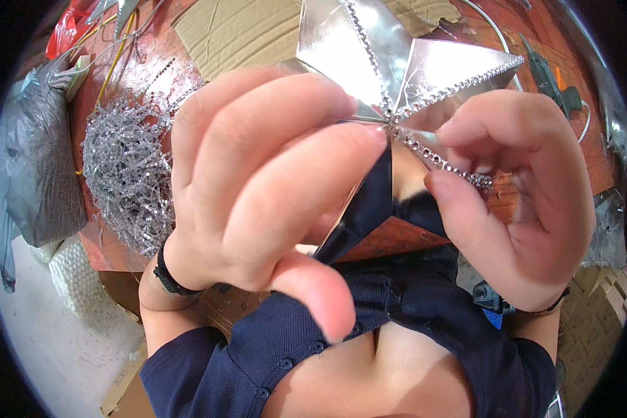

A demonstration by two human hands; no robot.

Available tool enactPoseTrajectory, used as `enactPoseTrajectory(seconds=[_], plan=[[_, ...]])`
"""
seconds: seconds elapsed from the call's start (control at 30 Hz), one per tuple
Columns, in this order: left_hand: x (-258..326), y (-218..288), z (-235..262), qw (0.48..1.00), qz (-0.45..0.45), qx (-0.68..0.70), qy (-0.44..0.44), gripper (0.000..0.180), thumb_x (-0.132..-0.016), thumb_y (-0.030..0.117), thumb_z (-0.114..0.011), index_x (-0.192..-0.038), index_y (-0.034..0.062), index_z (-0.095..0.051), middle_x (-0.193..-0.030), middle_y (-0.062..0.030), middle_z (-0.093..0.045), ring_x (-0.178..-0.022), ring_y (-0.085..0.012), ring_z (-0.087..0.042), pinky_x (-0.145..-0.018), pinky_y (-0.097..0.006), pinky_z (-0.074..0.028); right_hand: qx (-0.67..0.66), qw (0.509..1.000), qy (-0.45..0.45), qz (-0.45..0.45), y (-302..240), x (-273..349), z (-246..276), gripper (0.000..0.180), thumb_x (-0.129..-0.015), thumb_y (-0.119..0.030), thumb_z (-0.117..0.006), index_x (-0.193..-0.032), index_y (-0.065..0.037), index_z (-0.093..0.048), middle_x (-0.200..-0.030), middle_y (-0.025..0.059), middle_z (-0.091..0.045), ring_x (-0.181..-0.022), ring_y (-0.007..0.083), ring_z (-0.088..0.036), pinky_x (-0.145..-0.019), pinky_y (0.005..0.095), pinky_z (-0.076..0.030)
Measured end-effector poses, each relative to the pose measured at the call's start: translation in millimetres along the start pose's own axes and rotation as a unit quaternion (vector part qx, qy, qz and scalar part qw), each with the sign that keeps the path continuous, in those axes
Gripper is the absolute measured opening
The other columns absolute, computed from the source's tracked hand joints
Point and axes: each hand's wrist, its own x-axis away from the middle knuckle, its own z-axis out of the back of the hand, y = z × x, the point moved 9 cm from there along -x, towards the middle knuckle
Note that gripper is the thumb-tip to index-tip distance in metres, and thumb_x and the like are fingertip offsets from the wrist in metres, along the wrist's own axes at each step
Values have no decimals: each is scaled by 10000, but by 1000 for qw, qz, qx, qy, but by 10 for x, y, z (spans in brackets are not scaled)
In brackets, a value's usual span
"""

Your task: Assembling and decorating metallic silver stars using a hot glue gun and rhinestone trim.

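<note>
A shiny silver faceted star (449, 66) is held up in front of me, its mirror-like lower faces reflecting dark cloth. Rows of silver rhinestone trim run along its upper ridges and meet at the centre. My left hand (258, 160) is closed around the star's left side, a fingertip pressed at the centre and the thumb sticking out below. From that centre a loose-looking strip of rhinestone trim (435, 159) slants down to the right. Between thumb and forefinger, my right hand (529, 188) has this strip, whose end lies within the curled fingers.
On the red table (136, 70), a tangled heap of silver rhinestone trim (129, 174) lies to the left. Beside it hangs a grey plastic bag (42, 153). A cardboard sheet (237, 35) lies at the back. Far right is a dark green tool resembling a glue gun (545, 73), with white cable nearby.
</note>
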Motion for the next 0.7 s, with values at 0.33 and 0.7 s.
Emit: enactPoseTrajectory(seconds=[0.33, 0.7], plan=[[39, -8, -119, 1000, -20, 9, -17, 850, -753, 766, -281, -1136, 41, -505, -1089, -212, -509, -978, -331, -534, -840, -410, -468, 89, 993, 2, 79, -196, 41, 59, 291, -692, 101, -606, -970, 40, -546, -889, 89, -550, -748, 151, -520, -683, 244, -422], [-55, 58, -140, 999, -19, 16, -28, 912, -724, 791, -227, -1134, 45, -555, -1103, -209, -471, -932, -280, -527, -745, -320, -499, 136, 988, -45, 62, -199, 155, 92, 267, -666, 109, -605, -923, 40, -593, -867, 109, -589, -732, 174, -536, -661, 255, -424]])
